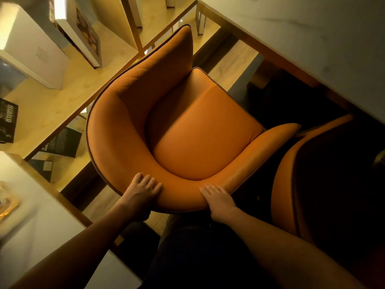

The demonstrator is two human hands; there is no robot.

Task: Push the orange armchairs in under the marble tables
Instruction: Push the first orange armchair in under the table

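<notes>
An orange armchair (187,130) with a curved back and dark piping fills the middle of the view, its open front facing a marble table (312,28) at the upper right. The seat stands short of the table's edge. My left hand (143,189) grips the top of the curved backrest at its near left, fingers curled over the rim. My right hand (218,200) grips the same rim a little to the right, fingers over the top. A second orange armchair (285,184) stands at the right, partly under the table and in shadow.
Another pale tabletop (31,236) lies at the lower left with a yellowish object (6,205) on it. A gold-framed glass partition (83,107) runs behind the chair on the left. White display blocks (35,51) stand on the floor beyond.
</notes>
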